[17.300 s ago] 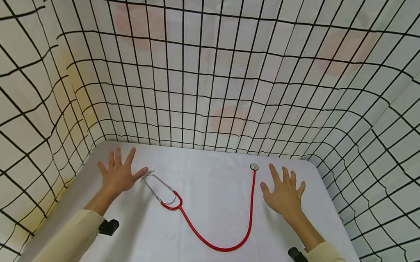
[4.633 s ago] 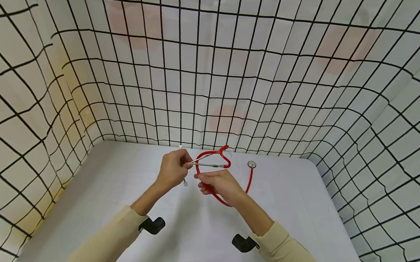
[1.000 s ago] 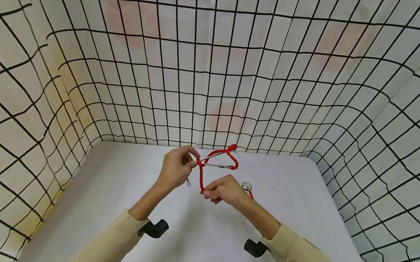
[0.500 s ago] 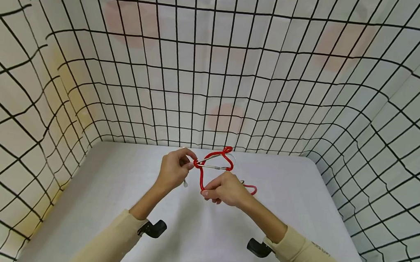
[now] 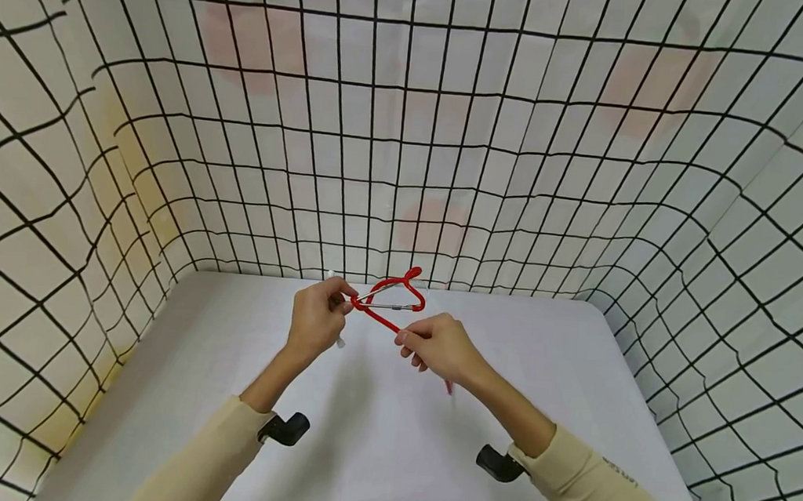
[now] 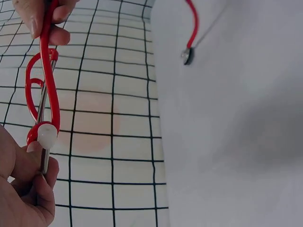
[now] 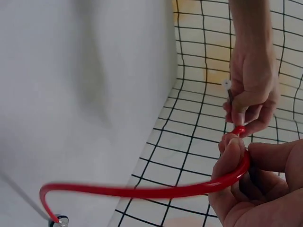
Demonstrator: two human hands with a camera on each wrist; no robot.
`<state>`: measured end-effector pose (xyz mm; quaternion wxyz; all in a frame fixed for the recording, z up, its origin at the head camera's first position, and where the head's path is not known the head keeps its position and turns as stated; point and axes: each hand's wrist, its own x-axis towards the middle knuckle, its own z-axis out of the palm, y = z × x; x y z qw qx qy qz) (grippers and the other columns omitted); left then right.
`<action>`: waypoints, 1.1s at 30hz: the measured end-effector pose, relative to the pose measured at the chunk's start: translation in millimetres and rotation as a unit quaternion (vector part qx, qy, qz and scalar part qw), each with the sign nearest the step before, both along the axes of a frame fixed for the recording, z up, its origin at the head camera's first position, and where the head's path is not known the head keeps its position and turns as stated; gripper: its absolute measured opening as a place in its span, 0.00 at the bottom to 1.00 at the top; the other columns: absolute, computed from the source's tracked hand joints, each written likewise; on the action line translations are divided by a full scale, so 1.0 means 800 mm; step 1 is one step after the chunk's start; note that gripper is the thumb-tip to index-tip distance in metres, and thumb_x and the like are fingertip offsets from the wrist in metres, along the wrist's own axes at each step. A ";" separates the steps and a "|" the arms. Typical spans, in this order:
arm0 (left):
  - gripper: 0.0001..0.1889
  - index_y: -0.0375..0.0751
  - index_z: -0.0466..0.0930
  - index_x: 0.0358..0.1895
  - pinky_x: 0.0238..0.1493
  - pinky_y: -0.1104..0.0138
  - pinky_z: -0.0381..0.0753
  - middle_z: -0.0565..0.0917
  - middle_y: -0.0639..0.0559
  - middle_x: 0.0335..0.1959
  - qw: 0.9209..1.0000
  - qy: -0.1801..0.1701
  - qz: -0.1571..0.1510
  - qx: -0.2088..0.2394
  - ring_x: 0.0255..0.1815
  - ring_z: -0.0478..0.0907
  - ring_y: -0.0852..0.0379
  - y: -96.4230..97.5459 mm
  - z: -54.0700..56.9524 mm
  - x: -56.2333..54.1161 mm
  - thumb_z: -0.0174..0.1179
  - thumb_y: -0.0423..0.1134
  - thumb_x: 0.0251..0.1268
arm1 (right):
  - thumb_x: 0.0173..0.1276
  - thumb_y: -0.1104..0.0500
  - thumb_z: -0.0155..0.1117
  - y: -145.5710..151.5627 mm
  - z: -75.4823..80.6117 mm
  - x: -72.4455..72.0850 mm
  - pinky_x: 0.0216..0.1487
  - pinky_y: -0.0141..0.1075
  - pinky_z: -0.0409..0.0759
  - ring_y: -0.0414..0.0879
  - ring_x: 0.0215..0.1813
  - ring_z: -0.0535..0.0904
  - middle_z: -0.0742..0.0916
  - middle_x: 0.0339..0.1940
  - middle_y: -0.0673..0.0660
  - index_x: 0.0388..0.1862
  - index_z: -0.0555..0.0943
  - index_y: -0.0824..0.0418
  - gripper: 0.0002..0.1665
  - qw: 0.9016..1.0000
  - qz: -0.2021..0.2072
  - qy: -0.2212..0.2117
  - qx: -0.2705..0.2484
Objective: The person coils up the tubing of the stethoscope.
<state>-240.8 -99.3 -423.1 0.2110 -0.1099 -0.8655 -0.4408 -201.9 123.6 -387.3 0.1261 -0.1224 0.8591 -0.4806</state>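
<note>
Red, glossy stethoscope [image 7: 189, 190], silver stems [image 5: 397, 307], white eartips [image 6: 47, 136], left fingers [image 5: 342, 307] and right fingers [image 5: 412, 339] tight on it.

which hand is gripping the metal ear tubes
The left hand: it pinches the metal ear tubes near the white ear tips, while the right hand holds only the red tubing.

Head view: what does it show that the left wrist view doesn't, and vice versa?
Only the head view shows the beige sleeves and black wrist cameras. Only the left wrist view clearly shows the metal disc; I can't make it out in the other. Both show the left hand and right hand holding the red stethoscope, with black netting behind.
</note>
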 end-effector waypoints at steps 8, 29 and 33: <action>0.12 0.35 0.87 0.34 0.29 0.64 0.78 0.86 0.44 0.25 0.999 0.021 0.031 -0.015 0.25 0.81 0.51 -0.018 -0.005 -0.008 0.60 0.17 0.55 | 0.71 0.61 0.65 0.004 -0.004 -0.001 0.36 0.36 0.86 0.46 0.30 0.84 0.87 0.29 0.54 0.44 0.88 0.65 0.09 1.000 0.009 0.001 0.011; 0.12 0.35 0.86 0.29 0.23 0.68 0.71 0.81 0.48 0.18 0.999 0.028 0.014 -0.022 0.21 0.74 0.56 -0.017 -0.018 -0.011 0.59 0.17 0.48 | 0.61 0.67 0.70 -0.020 0.034 0.035 0.32 0.34 0.79 0.39 0.31 0.81 0.92 0.31 0.52 0.37 0.92 0.62 0.08 0.984 0.077 0.113 0.115; 0.12 0.35 0.86 0.29 0.25 0.67 0.73 0.82 0.48 0.19 0.999 -0.001 -0.007 -0.038 0.22 0.75 0.56 -0.012 -0.013 -0.001 0.60 0.16 0.48 | 0.61 0.67 0.71 -0.017 0.044 0.033 0.34 0.34 0.79 0.39 0.35 0.82 0.92 0.32 0.50 0.38 0.92 0.60 0.08 0.983 0.075 0.126 0.112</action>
